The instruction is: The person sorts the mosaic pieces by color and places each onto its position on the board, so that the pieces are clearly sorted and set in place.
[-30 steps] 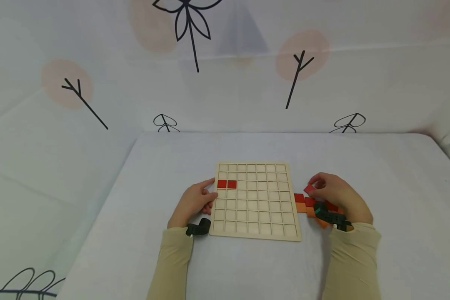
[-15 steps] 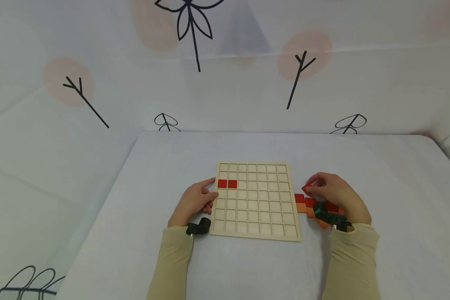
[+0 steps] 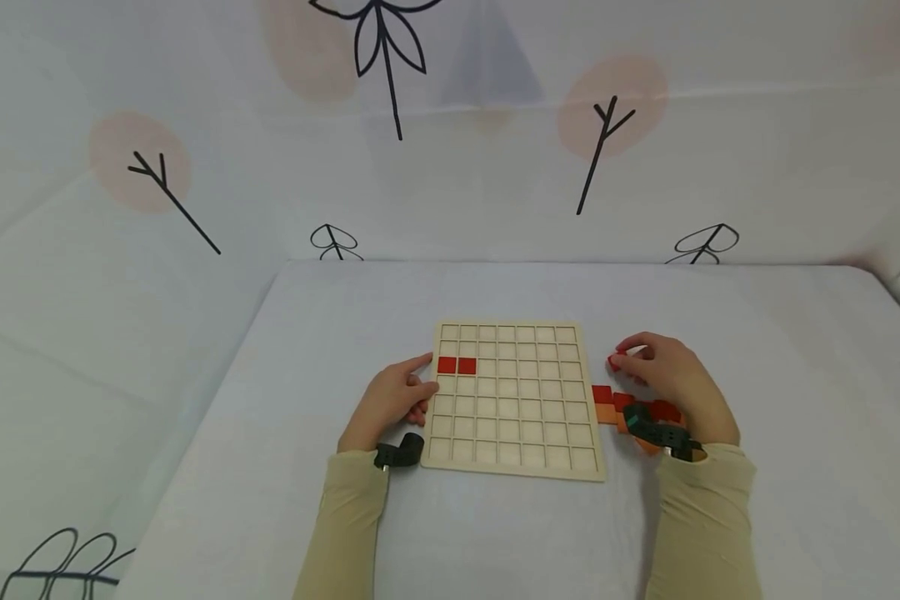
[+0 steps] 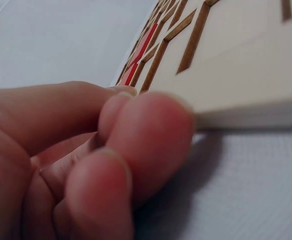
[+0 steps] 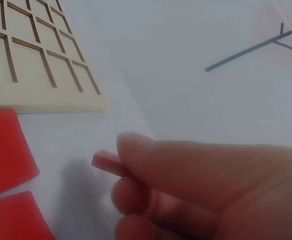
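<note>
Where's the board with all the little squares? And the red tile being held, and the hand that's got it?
Board point(image 3: 508, 407): head view, an unfilled square near its middle.
Held red tile point(image 5: 107, 163): right wrist view, the end poking out past the thumb.
Right hand point(image 3: 675, 375): head view, its back.

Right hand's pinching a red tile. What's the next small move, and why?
I'd probably carry the pinched tile left toward the bare cell right of the two seated red tiles: the right hand grips it, that cell continues their row, and the left hand touches the left edge of the board.
</note>
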A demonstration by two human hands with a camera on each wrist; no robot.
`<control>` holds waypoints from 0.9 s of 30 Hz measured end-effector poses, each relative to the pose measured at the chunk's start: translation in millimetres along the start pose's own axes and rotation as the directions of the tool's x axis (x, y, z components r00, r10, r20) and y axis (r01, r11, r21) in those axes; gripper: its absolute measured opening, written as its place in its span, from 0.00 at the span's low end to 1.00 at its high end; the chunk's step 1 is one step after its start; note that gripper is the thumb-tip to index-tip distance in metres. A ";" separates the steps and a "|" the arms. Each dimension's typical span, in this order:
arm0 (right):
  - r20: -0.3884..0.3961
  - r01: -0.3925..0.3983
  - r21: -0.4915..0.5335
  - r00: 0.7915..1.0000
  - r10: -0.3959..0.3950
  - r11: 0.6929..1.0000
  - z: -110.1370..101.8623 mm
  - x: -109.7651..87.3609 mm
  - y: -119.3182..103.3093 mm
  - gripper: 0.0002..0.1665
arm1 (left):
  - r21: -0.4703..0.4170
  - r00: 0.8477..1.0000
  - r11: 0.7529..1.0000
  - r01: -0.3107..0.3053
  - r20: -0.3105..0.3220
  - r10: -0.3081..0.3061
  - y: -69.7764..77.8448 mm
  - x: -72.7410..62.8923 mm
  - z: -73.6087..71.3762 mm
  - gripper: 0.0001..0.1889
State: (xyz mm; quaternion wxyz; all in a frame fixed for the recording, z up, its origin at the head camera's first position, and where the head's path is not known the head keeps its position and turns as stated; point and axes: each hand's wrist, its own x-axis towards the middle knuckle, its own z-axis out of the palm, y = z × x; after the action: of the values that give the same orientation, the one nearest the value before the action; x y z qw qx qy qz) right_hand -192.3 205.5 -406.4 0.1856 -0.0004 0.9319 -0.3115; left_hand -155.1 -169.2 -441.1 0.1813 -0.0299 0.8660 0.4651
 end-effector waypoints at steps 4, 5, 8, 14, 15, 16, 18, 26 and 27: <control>-0.017 0.008 -0.008 1.000 -0.008 1.000 1.6 2.3 -2.0 0.30 | -0.003 1.000 1.000 0.008 0.000 -0.008 0.2 0.4 -0.1 0.30; -0.022 0.010 -0.011 1.000 -0.011 1.000 2.2 2.7 -2.6 0.29 | -0.002 1.000 1.000 0.010 0.000 -0.010 0.2 0.6 -0.3 0.30; -0.041 0.015 -0.013 0.999 -0.015 1.000 4.0 2.9 -5.5 0.28 | 0.003 1.000 1.000 0.005 0.002 -0.005 0.0 0.5 -0.5 0.30; -0.066 0.046 -0.013 0.997 -0.047 0.999 6.6 1.8 -13.4 0.27 | 0.004 1.000 1.000 -0.008 0.004 0.008 -0.2 -0.3 -0.6 0.30; -0.066 0.051 -0.011 0.996 -0.052 0.999 7.1 1.9 -14.6 0.26 | 0.002 1.000 1.000 -0.008 0.004 0.008 -0.2 -0.4 -0.6 0.30; -0.062 0.051 -0.007 0.997 -0.052 0.999 7.7 2.0 -15.6 0.26 | 0.002 1.000 1.000 -0.006 0.003 0.006 -0.3 -0.3 -0.5 0.30; -0.055 0.050 -0.003 0.997 -0.050 0.999 8.9 2.6 -17.2 0.26 | 0.003 1.000 1.000 -0.011 0.006 0.011 -0.8 0.1 -0.4 0.30; -0.019 0.035 0.023 0.999 -0.034 0.999 13.8 6.9 -18.4 0.24 | 0.008 1.000 1.000 0.009 0.003 -0.009 -0.6 1.1 0.2 0.30; -0.011 0.036 0.025 0.999 -0.036 0.999 14.2 7.4 -18.0 0.24 | 0.009 1.000 1.000 0.012 0.003 -0.012 -0.5 1.1 0.3 0.30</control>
State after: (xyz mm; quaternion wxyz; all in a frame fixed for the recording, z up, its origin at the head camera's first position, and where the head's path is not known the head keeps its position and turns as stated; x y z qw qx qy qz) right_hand -196.4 181.9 -409.0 0.1750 -0.0133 0.9288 -0.3264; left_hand -156.0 -169.1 -442.0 0.1853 -0.0336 0.8676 0.4602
